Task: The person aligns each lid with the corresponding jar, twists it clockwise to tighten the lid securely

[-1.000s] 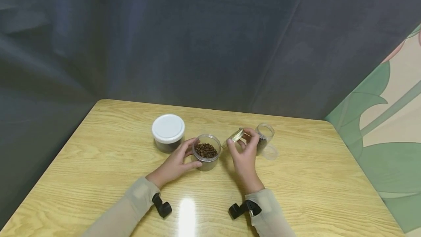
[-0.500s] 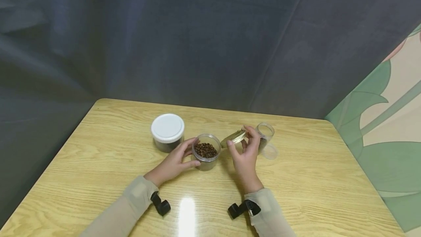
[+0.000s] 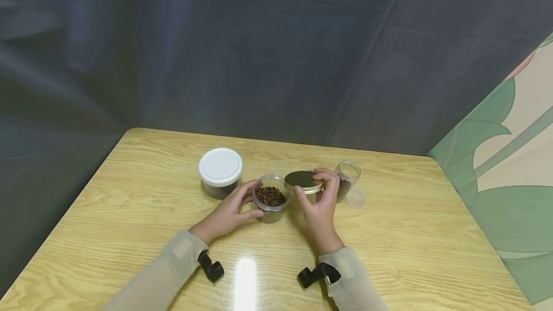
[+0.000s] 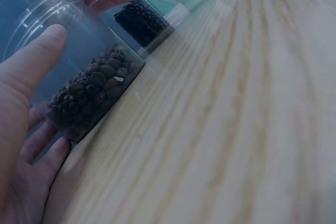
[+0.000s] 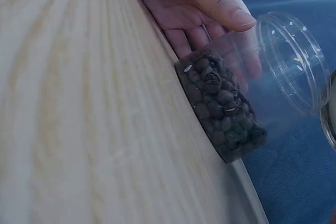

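Observation:
A clear jar [image 3: 271,216], partly filled with coffee beans [image 3: 270,197], stands uncovered on the wooden table. My left hand [image 3: 229,212] grips its left side, the thumb at the front and the fingers round the back. Just right of the rim, my right hand [image 3: 321,208] holds a round gold lid [image 3: 302,180] by its edge, top face up and raised above the table. The right wrist view shows the jar [image 5: 283,77] with beans in its lower part and my left fingers behind it. Only the lid's edge [image 5: 329,114] enters that view.
Behind my left hand stands a wider jar with a white lid [image 3: 220,167] and dark contents. A smaller uncovered jar [image 3: 349,172] with dark beans is behind my right hand, a clear disc [image 3: 355,199] beside it. A dark curtain [image 3: 276,61] hangs behind the table.
The gold lid has turned in my right hand from steeply tilted to nearly level, its top now showing. My left hand and the jar have stayed in place.

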Action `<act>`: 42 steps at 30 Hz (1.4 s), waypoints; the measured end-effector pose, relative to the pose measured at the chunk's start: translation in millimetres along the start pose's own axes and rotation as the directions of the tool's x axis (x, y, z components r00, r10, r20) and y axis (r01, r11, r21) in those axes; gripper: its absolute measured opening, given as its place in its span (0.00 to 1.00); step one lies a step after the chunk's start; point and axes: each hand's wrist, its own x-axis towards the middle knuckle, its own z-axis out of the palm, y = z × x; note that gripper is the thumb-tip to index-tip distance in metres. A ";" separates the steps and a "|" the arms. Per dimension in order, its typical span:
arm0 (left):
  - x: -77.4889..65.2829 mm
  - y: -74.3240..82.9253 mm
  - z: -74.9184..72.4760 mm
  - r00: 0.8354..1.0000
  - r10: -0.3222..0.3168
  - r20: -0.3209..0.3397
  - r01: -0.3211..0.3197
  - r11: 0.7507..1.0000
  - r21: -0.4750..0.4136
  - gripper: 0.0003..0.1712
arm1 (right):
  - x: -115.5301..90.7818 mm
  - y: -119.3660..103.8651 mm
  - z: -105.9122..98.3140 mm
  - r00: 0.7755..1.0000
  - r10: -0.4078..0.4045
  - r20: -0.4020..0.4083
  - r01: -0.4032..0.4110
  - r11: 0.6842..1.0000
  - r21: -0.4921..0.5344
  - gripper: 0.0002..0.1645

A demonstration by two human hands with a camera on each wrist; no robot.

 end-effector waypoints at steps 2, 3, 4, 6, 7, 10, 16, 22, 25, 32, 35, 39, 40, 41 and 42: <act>0.0 0.9 -0.2 1.000 -0.004 0.000 0.004 1.000 0.000 0.47 | -0.3 1.7 0.2 0.999 -0.033 0.010 0.033 0.999 0.002 0.35; 0.0 1.1 -0.2 1.000 -0.006 0.000 0.006 1.000 0.001 0.47 | -0.4 2.8 0.3 0.999 -0.050 0.015 0.050 0.999 0.003 0.36; 0.1 1.4 -0.3 1.000 -0.008 0.001 0.008 1.000 0.001 0.47 | -0.4 3.6 0.5 0.998 -0.065 0.017 0.065 0.998 -0.001 0.37; 0.4 1.4 -0.4 1.000 -0.007 0.000 0.007 1.000 -0.001 0.47 | -0.5 4.5 1.1 0.996 -0.085 0.024 0.085 0.996 0.003 0.37; 0.7 1.3 -0.5 1.000 -0.006 0.000 0.006 1.000 -0.003 0.46 | -0.6 4.7 1.5 0.996 -0.089 0.029 0.089 0.996 0.011 0.36; 1.0 1.9 -1.3 1.000 -0.014 -0.002 0.014 1.000 -0.013 0.47 | -1.3 4.7 2.4 0.995 -0.088 0.042 0.088 0.996 0.014 0.30; 1.1 0.4 -3.7 1.000 -0.028 0.010 0.029 0.999 -0.046 0.46 | -2.2 4.5 2.8 0.992 -0.054 0.111 0.052 0.999 0.017 0.24; 2.1 -2.1 -4.5 0.999 -0.024 0.021 0.025 0.998 -0.057 0.45 | -3.1 5.6 3.2 0.976 -0.034 0.213 0.028 0.999 0.032 0.27; 2.8 -2.5 -4.2 1.000 -0.012 0.022 0.014 0.998 -0.063 0.45 | -3.3 5.5 3.8 0.970 -0.035 0.239 0.024 0.999 0.049 0.26; 2.6 -3.1 -8.2 0.998 -0.023 0.055 0.029 0.992 -0.120 0.43 | -6.1 4.7 5.3 0.957 -0.027 0.288 0.005 0.997 0.079 0.25; 2.0 -2.6 -10.6 0.996 -0.040 0.081 0.051 0.989 -0.136 0.42 | -6.6 4.3 6.6 0.951 -0.028 0.309 0.005 0.997 0.077 0.26; 1.6 -2.3 -10.7 0.995 -0.046 0.084 0.058 0.989 -0.139 0.42 | -7.3 6.3 8.2 0.942 -0.026 0.334 0.002 0.997 0.073 0.25; 1.8 -2.5 -10.5 0.996 -0.045 0.081 0.056 0.989 -0.139 0.43 | -7.7 7.4 8.5 0.939 -0.024 0.342 0.000 0.997 0.071 0.25; 2.0 -2.7 -10.2 0.996 -0.043 0.079 0.054 0.989 -0.138 0.43 | -8.2 8.1 8.9 0.936 -0.026 0.351 0.001 0.998 0.070 0.26; 2.1 -2.9 -9.9 0.996 -0.042 0.079 0.053 0.989 -0.139 0.43 | -8.6 8.3 9.5 0.932 -0.025 0.361 0.000 0.998 0.069 0.26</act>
